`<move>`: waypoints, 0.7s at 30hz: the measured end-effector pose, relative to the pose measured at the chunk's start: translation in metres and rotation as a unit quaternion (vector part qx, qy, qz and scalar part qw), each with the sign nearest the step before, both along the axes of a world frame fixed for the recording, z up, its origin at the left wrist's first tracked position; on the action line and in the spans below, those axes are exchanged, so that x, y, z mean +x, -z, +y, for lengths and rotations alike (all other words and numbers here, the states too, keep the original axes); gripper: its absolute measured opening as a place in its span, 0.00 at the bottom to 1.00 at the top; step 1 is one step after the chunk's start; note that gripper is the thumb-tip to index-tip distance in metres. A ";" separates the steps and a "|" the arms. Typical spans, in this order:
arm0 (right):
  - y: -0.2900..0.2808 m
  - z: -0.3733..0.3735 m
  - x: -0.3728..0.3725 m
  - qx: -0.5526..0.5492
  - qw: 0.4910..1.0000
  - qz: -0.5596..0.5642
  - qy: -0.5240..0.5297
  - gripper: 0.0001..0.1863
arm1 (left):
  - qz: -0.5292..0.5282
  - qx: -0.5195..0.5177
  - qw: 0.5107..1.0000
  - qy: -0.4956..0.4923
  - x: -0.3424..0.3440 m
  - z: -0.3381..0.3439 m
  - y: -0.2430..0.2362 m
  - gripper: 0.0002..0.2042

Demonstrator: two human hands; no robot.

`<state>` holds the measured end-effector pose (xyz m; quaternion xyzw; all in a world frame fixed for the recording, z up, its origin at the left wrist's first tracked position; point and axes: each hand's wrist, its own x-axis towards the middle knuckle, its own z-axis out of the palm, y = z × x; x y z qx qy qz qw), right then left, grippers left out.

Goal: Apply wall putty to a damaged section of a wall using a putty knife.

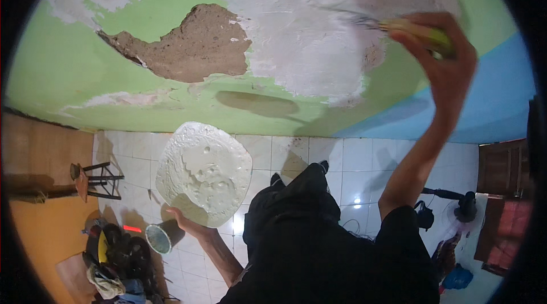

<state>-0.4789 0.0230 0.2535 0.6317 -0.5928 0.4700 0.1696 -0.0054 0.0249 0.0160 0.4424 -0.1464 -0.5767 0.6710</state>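
Observation:
Up at the wall, my right hand (pixel 441 42) grips the yellow-green handle of a putty knife (pixel 421 33). Its thin metal blade is blurred over a broad patch of white filler (pixel 307 36). To the left of that patch, a rough brown area of bare render (pixel 196 48) shows through the green paint. My left hand (pixel 187 222) holds a rounded board (pixel 246 159) by its near edge, with part of the hand hidden under it. Wet white filler (pixel 202 173) covers most of the board, which is held above the tiled floor.
A bucket (pixel 158 238) with a pale-smeared rim stands left of my left hand. Beyond it are a dark stool (pixel 102 181) and a heap of bags and cloths (pixel 119 264). At the right is a standing fan (pixel 464 207). The lower wall (pixel 484 99) is blue.

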 end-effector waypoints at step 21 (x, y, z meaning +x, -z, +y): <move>-0.036 0.003 -0.001 0.082 0.994 0.069 -0.013 0.18 | -0.096 -0.005 0.995 0.014 -0.011 -0.006 -0.010 0.38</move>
